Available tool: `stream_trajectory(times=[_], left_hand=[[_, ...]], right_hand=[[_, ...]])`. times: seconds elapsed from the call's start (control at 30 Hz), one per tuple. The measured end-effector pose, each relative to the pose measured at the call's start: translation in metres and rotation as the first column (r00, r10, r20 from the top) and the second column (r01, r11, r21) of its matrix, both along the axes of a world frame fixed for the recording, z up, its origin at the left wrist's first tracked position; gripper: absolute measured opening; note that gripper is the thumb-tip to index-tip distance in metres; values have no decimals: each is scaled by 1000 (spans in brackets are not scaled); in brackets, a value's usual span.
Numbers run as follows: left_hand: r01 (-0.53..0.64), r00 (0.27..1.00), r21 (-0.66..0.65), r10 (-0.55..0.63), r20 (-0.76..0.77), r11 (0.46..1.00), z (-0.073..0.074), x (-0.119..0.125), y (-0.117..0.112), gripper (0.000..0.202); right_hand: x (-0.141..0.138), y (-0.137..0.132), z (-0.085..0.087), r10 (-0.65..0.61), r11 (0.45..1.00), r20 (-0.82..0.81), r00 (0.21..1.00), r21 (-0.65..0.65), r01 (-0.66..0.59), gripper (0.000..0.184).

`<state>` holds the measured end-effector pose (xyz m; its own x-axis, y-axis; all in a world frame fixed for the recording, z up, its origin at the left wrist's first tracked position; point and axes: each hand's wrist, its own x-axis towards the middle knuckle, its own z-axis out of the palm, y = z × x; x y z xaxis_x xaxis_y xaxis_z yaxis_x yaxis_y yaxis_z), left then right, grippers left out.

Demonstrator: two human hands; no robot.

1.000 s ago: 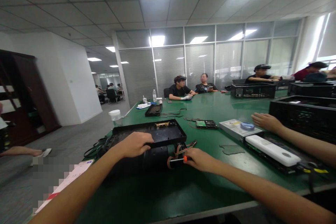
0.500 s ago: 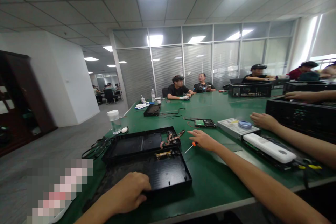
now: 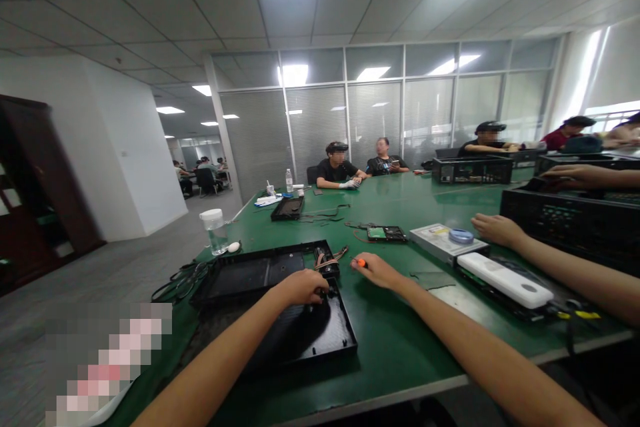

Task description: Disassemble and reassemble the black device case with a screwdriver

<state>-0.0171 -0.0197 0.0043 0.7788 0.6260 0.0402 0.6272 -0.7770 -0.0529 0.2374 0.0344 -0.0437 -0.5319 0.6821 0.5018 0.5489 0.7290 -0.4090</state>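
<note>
My left hand [image 3: 303, 287] reaches over the nearer black plastic panel [image 3: 337, 327], fingers curled down at its far right corner. Whatever those fingers grip is hidden beneath them. Just to the right, above the green table [image 3: 390, 360], my right hand [image 3: 377, 271] is closed round a screwdriver [image 3: 361, 263] with an orange handle; its shaft is hard to make out. Behind the nearer panel lies a second black panel [image 3: 265, 265], with a bundle of striped wires [image 3: 327, 261] at its right end.
A water jar [image 3: 213, 232] and dark cables [image 3: 183, 280] are at the left. To the right lie a circuit board in a black frame [image 3: 386, 233], a metal drive [image 3: 440, 243] with a blue tape roll [image 3: 461, 235], and a white case [image 3: 505, 280]. A co-worker's arms reach to a black computer case [image 3: 560, 227].
My left hand has moved away from me to the panel's far right corner, covering the brass-coloured part there. My right hand has shifted slightly left, and the screwdriver has turned in it.
</note>
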Motion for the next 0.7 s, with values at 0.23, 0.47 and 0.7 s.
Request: stream_trajectory(times=[0.23,0.47,0.7], left_hand=[[-6,997,113,-3,81,994,-24,-13,5,8],[40,999,179,-34,-36,983,-24,-8,5,13],[10,997,105,-18,73,994,-23,-17,4,13]], right_hand=[[9,21,-14,-53,998,-29,998,25,54,30],[0,18,-17,-31,999,-39,999,7,31,31],[-2,16,-16,-24,999,-55,998,44,26,31]])
